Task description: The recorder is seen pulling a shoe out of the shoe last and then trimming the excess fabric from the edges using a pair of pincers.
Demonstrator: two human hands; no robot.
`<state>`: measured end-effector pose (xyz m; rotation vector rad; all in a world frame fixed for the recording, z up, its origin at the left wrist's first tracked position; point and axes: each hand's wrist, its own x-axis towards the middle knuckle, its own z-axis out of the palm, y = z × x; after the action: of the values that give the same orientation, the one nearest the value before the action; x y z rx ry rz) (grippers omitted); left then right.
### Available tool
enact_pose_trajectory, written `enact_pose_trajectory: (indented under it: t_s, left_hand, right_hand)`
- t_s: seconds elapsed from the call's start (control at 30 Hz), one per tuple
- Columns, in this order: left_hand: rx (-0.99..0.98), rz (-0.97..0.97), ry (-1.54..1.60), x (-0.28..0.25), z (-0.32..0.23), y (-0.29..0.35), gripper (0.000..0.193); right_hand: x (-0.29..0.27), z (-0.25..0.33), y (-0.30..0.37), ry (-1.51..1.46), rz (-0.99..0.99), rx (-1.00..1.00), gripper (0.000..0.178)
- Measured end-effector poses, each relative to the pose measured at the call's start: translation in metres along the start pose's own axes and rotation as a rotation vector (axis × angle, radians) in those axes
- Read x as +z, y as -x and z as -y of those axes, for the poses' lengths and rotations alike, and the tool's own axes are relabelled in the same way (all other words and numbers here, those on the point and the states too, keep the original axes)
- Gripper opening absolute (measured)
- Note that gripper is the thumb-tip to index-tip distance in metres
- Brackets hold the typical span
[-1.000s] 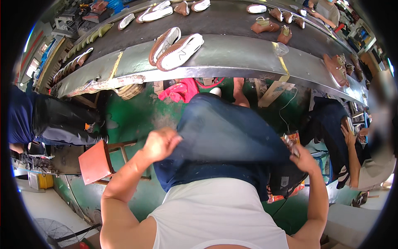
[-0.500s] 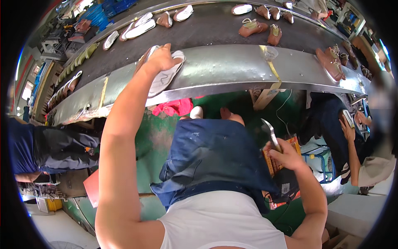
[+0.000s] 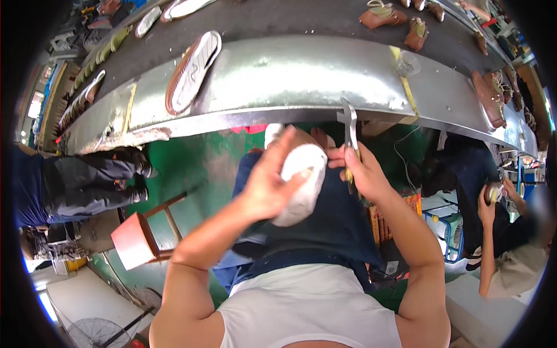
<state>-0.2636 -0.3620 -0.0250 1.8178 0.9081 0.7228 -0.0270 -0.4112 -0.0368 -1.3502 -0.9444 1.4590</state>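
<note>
My left hand (image 3: 268,188) is closed around a brown and white shoe (image 3: 312,181) above my lap. Its white side faces up, and my fingers partly cover it. Just to the right, my right hand (image 3: 364,169) grips a hand tool with a curved metal head (image 3: 351,123) and a yellowish handle; its exact kind is unclear. The tool points up and away from me, and my right fingertips are close beside the shoe; whether they touch it I cannot tell. Ahead on the left, another brown shoe (image 3: 193,74) lies sole up on the metal ledge, apart from both hands.
Beyond the metal ledge (image 3: 272,69) runs a dark belt (image 3: 290,20) carrying several shoes. More brown shoes (image 3: 488,98) rest at the right. A reddish stool (image 3: 134,239) stands to my left. Other people are on both sides; the one at right holds a small object.
My left hand has come back from the ledge to above my lap with one shoe, leaving another there. My right hand has moved up and leftward with the tool, close to the shoe.
</note>
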Motion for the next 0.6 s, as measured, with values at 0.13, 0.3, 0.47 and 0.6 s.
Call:
enact_pose_trajectory:
  t_s: [0.13,0.3,0.47,0.6]
  left_hand:
    - [-0.158,0.106,0.033,0.066,0.034,0.048,0.086]
    - [0.214,0.281,-0.26,0.018,0.066,0.074,0.057]
    - [0.425,0.288,-0.439,0.002,0.078,0.054,0.042]
    - [0.463,0.573,-0.454,-0.013,0.077,0.028,0.017]
  right_hand:
    - [0.002,-0.01,-0.017,0.483,0.217,0.223,0.035]
    - [-0.013,-0.035,-0.012,0.182,0.222,0.061,0.039]
    - [-0.017,-0.034,-0.008,0.164,0.273,0.15,0.043]
    - [-0.009,-0.022,-0.004,0.129,0.306,0.133,0.049]
